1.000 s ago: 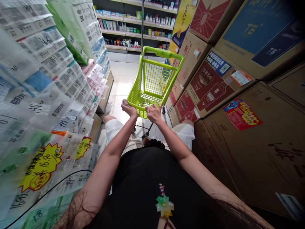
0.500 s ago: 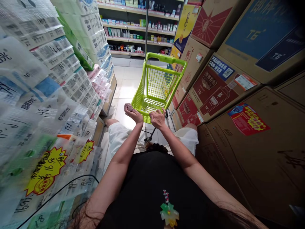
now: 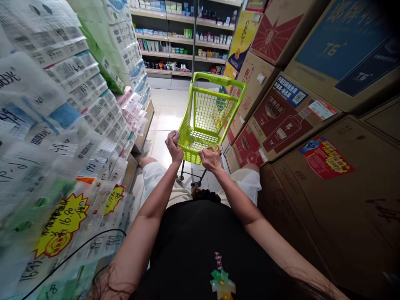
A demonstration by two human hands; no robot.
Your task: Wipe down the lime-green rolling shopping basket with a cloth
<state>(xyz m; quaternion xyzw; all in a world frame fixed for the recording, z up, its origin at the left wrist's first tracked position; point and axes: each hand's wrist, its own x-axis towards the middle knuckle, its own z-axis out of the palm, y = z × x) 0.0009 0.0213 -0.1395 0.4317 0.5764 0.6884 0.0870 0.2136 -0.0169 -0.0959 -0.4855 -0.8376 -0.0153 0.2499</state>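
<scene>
A lime-green shopping cart (image 3: pixel 212 111) with a lattice basket stands in front of me, its raised handle at the far side. My left hand (image 3: pixel 173 149) is closed around a small crumpled pinkish-grey cloth (image 3: pixel 176 136), beside the near left corner of the basket; whether it also touches the rim I cannot tell. Over the near rim curl the fingers of my right hand (image 3: pixel 210 159), gripping the basket's edge. Nothing lies in the visible part of the basket.
Wrapped tissue packs (image 3: pixel 89 93) are stacked along the left. Large cartons (image 3: pixel 281 114) rise close on the right. Shelves of small bottles and boxes (image 3: pixel 184 41) cross the far end of the pale tiled floor (image 3: pixel 167 104). A black cable (image 3: pixel 84 241) hangs at lower left.
My left hand has turned from palm-up to upright, bringing the cloth right, near the basket corner. The cart has shifted slightly right. My right hand stays at the rim, its fingers more curled over it.
</scene>
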